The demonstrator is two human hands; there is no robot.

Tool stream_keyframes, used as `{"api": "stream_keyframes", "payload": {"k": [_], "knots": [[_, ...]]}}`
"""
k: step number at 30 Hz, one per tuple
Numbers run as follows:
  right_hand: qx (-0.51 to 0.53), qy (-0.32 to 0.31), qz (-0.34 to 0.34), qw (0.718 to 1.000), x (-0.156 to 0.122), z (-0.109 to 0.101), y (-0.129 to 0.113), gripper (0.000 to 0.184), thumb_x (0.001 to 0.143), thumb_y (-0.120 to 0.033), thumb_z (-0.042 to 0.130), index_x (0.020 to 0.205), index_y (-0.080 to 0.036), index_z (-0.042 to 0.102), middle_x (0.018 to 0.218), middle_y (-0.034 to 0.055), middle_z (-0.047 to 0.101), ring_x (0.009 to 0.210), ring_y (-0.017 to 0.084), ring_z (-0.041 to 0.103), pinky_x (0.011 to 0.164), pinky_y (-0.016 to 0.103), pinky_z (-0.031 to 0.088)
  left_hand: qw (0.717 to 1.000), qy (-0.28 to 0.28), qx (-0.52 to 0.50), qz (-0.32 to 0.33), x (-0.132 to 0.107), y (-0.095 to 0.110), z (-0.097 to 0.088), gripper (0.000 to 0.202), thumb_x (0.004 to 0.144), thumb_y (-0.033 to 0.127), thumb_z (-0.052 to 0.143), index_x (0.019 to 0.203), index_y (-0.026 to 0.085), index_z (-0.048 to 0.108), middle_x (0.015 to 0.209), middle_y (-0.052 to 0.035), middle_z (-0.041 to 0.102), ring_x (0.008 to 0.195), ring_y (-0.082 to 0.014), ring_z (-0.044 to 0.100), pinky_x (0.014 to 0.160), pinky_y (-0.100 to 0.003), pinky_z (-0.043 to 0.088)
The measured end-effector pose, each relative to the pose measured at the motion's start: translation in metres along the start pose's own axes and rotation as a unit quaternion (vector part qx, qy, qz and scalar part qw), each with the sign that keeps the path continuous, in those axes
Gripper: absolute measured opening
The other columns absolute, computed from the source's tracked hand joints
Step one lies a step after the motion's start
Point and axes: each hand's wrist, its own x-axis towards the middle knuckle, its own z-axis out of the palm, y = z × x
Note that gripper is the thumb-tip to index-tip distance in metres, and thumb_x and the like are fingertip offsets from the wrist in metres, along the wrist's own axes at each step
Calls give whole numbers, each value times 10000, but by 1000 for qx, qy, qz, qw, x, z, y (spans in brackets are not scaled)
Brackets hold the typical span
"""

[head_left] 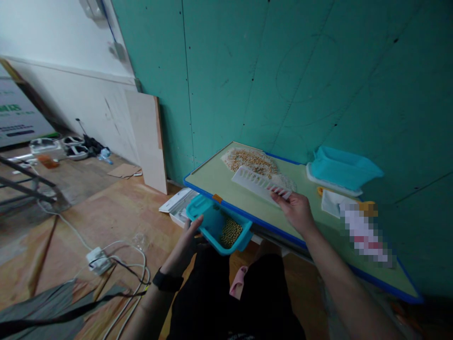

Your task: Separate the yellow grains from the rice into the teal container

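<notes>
My left hand (pixel 189 241) grips the near left side of a turquoise plastic bin (pixel 208 215), below the table's front edge. Yellowish beans (pixel 231 233) lie in its right end. A white slotted plastic strip (pixel 253 183) is pinched at its right end by my right hand (pixel 294 212), just over the table (pixel 226 183). Behind the strip spreads a pile of tan beans and white grains (pixel 251 160). The strip's left end is close to the pile; I cannot tell whether it touches.
Against the green wall, another turquoise bin (pixel 343 167) sits on a white lid at the table's back right. A white packet (pixel 331 203) and a blurred-out item (pixel 364 233) lie nearby. An open white box (pixel 179 208) is behind the held bin. Cables and a power strip (pixel 99 260) lie on the floor.
</notes>
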Motion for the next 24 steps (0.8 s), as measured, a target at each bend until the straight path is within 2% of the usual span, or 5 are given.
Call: {"api": "stream_keyframes", "payload": {"k": [3, 5, 10, 18, 24], "knots": [[-105, 78, 29, 991, 26, -19, 26, 527, 908, -722, 799, 881, -210, 917, 897, 161, 910, 894, 398, 870, 820, 449, 666, 1000, -11, 10, -4, -4, -8, 8, 794, 1028, 682, 833, 1661, 340, 496, 1410, -141, 781, 1099, -309, 863, 836, -384, 721], [-152, 96, 46, 983, 40, -30, 40, 490, 909, -672, 809, 888, -194, 916, 870, 170, 900, 904, 404, 862, 788, 424, 641, 999, -31, -6, 12, -6, -16, 13, 869, 974, 706, 895, 1651, 361, 473, 1555, -151, 731, 1202, -330, 851, 879, -397, 727], [-170, 73, 78, 980, 50, -33, 54, 418, 924, -579, 832, 933, -172, 928, 840, 139, 892, 909, 397, 862, 771, 399, 618, 1000, 9, -13, 16, -1, -31, 16, 994, 858, 732, 986, 1634, 392, 466, 1576, -152, 708, 1135, -343, 871, 888, -443, 738], [-167, 48, 82, 981, 49, -27, 57, 296, 937, -466, 850, 938, -182, 933, 885, 124, 909, 929, 399, 882, 858, 440, 664, 1000, -2, -26, 14, -3, -27, 20, 902, 904, 691, 956, 1591, 350, 481, 1506, -167, 748, 1138, -349, 882, 920, -459, 742], [-120, 36, 97, 987, 52, -27, 58, 288, 936, -465, 862, 913, -184, 922, 821, 90, 893, 926, 380, 882, 908, 463, 692, 1000, -4, -10, 9, -5, -26, 20, 933, 906, 714, 948, 1617, 363, 456, 1607, -174, 702, 1169, -351, 872, 878, -424, 725]]}}
